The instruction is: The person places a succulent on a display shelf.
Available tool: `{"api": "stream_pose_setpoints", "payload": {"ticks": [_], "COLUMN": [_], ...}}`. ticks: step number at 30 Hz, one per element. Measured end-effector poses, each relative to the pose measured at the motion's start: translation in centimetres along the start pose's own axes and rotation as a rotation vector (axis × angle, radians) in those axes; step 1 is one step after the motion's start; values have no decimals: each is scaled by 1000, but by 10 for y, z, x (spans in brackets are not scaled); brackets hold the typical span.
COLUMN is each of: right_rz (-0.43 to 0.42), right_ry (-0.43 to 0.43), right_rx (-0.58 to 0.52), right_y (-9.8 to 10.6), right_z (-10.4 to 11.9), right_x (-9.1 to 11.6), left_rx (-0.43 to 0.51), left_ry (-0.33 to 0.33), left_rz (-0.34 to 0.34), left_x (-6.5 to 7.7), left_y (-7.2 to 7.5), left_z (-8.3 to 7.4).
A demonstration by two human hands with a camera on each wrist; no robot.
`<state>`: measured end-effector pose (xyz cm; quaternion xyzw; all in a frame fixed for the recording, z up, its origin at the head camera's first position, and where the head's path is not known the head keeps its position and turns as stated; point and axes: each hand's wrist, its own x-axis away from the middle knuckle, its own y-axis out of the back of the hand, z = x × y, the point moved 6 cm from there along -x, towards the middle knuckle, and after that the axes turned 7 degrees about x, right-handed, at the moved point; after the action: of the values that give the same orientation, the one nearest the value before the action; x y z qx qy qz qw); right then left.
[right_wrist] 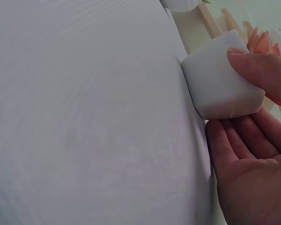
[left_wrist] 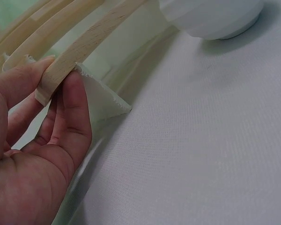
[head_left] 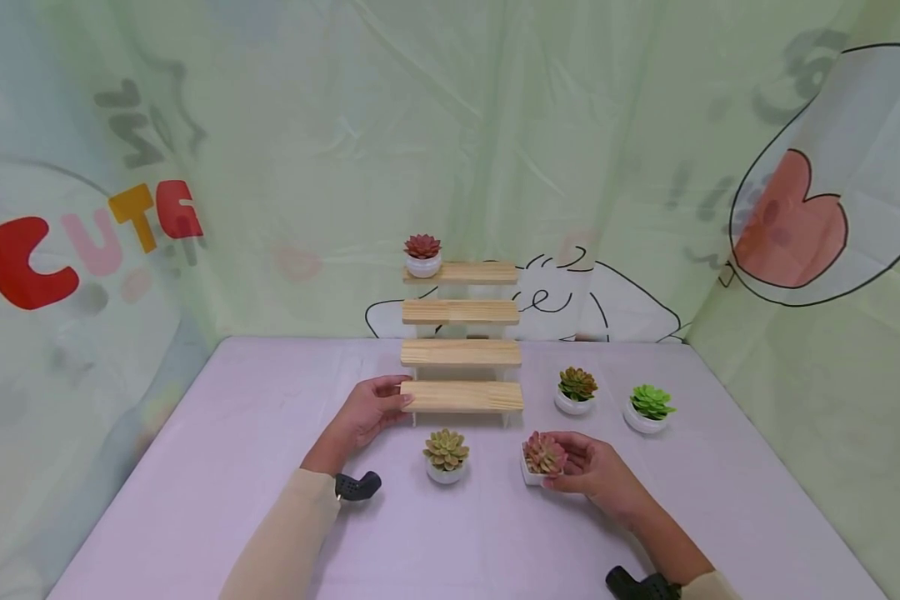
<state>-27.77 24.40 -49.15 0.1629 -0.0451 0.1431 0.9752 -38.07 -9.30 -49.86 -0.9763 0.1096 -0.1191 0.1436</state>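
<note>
Pinching the left end of the lowest shelf (head_left: 461, 397), my left hand (head_left: 369, 410) has its thumb on top of the wood and a finger beneath. I judge that a sound hold: enough to steady the stand (head_left: 461, 354) without pulling it askew.

My right hand (head_left: 596, 471) grips the square pot (right_wrist: 220, 79) by its white walls, thumb on one side and fingers on another. The pot is near the stand, off its front right corner, with the pink plant (head_left: 544, 453) in it; I can't tell whether its base is off the cloth (head_left: 420, 533).

To handle it well, I should bear on the walls and spare the plant, which is right beside my fingers. The sides look smooth, so a light, even squeeze seems better than a hard one, which might make it slip or tip.

I should mind the yellowish plant (head_left: 446, 450) too: it is in front of the stand, between my hands, where a low sweep could knock it. The red plant (head_left: 423, 247) is on the left end of the top shelf (head_left: 480, 272), so a jolt to the stand could unsettle it.
</note>
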Motion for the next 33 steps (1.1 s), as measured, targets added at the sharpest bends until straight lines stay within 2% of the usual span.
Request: {"api": "stream_pose_setpoints", "payload": {"ticks": [19, 23, 30, 33], "right_rz": [-68, -69, -45, -53], "right_ry": [-73, -46, 83, 96], "right_rx": [38, 28, 29, 46], "right_y": [-5, -6, -6, -5], "right_z": [5, 9, 26, 31], "right_x": [-12, -14, -19, -22], "left_rx": [0, 0, -6, -7], "left_ry": [8, 6, 15, 10], "left_rz": [1, -2, -7, -2], "left_x": [0, 0, 0, 0], "left_y": [-1, 0, 0, 0], "left_z": [-1, -1, -1, -1]}}
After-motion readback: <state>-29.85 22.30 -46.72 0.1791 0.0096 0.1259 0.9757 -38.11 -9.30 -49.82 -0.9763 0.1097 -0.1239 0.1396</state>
